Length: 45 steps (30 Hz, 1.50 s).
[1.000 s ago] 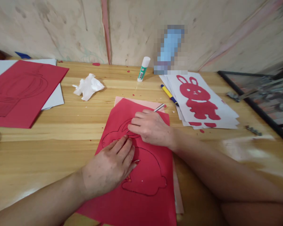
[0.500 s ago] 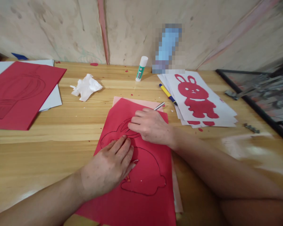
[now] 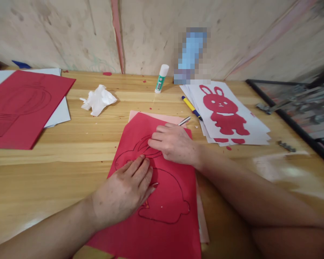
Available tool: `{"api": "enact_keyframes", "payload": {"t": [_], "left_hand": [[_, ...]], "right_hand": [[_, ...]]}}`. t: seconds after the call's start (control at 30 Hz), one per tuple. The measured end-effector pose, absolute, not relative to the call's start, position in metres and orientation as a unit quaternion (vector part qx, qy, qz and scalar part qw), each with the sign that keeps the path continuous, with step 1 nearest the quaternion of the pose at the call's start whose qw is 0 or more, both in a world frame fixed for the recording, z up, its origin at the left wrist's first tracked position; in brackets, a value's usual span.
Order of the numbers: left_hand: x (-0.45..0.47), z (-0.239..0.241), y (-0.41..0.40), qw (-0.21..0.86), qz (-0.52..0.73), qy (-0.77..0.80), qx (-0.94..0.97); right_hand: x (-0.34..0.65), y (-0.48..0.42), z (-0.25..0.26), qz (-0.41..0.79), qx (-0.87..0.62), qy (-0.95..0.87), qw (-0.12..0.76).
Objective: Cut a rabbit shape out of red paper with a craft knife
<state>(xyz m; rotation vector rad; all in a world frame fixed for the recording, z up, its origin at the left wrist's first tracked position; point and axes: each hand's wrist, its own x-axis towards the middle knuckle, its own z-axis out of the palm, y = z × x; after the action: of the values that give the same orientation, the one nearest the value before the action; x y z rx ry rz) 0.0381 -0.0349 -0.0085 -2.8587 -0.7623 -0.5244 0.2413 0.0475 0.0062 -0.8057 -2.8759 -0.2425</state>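
Note:
A red sheet of paper (image 3: 175,237) lies before me, with a rabbit outline drawn on it in dark line; parts of the line show pale, like cuts. My left hand (image 3: 126,190) presses flat on the sheet, fingers stretched out over the rabbit's head and front. Closed around a slim silver craft knife (image 3: 184,121) is my right hand (image 3: 171,142), resting at the rabbit's ears. The knife's rear end sticks out behind the knuckles; its tip is mostly hidden by the fingers. Pale pink paper (image 3: 203,223) shows beneath the red sheet.
Beyond the sheet stand a glue stick (image 3: 162,79) and a crumpled tissue (image 3: 99,100). To the right, a yellow-blue pen (image 3: 191,108) lies beside white sheets bearing a red paper rabbit (image 3: 224,111). Another red sheet (image 3: 21,108) with a lantern drawing lies left. A black-framed panel (image 3: 291,122) borders the right.
My right hand has shifted very slightly to the right with the craft knife, whose rear end shows a little further right. My left hand has stayed in place.

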Motion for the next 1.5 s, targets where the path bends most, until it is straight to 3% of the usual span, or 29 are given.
{"api": "enact_keyframes", "payload": {"t": [1.5], "left_hand": [[0.0379, -0.0083, -0.0344, 0.071, -0.185, -0.25, -0.948]], "right_hand": [[0.2506, 0.043, 0.0123, -0.098, -0.321, -0.941, 0.033]]}}
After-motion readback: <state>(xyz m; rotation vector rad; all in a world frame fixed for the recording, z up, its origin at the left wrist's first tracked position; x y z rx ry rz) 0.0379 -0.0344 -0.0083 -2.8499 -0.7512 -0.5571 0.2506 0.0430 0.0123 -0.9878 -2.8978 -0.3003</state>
